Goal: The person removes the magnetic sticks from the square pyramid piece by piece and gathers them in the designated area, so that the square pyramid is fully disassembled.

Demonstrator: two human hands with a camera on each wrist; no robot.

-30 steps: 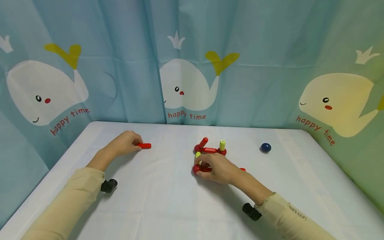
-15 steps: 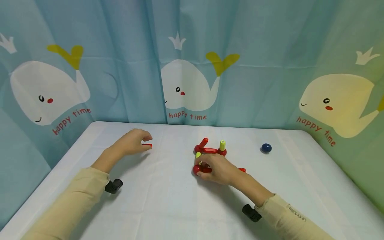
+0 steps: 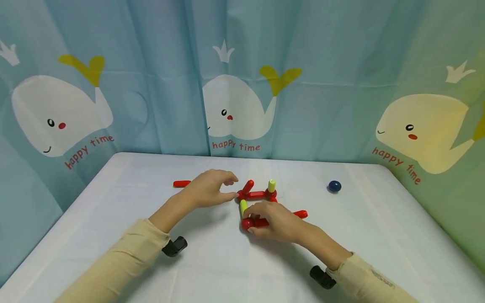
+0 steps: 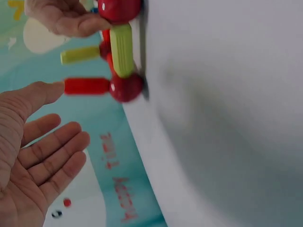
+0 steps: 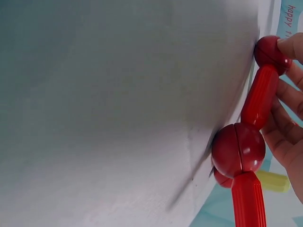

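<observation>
A ball-and-rod construction toy lies mid-table, made of red balls (image 3: 247,224) joined by red rods (image 5: 259,97) and a yellow-green rod (image 4: 121,51). From its far side rise a red rod (image 3: 248,186) and a yellow-green rod (image 3: 271,185). My right hand (image 3: 282,221) grips the near-left corner, its thumb against the ball there and its fingers behind the adjoining rod. My left hand (image 3: 210,189) holds nothing. Its fingers are extended, and the thumb tip is beside the far-left corner; whether it touches is unclear. Part of the toy is hidden behind my right hand.
A loose red rod (image 3: 182,184) lies behind my left hand. To the right sits a dark blue ball (image 3: 334,186). The white table (image 3: 212,261) ends at a blue-green curtain (image 3: 163,84) printed with whales.
My left hand has let go of the loose red rod and moved right to the toy. The toy has turned and shifted slightly toward me, with my right hand still holding it.
</observation>
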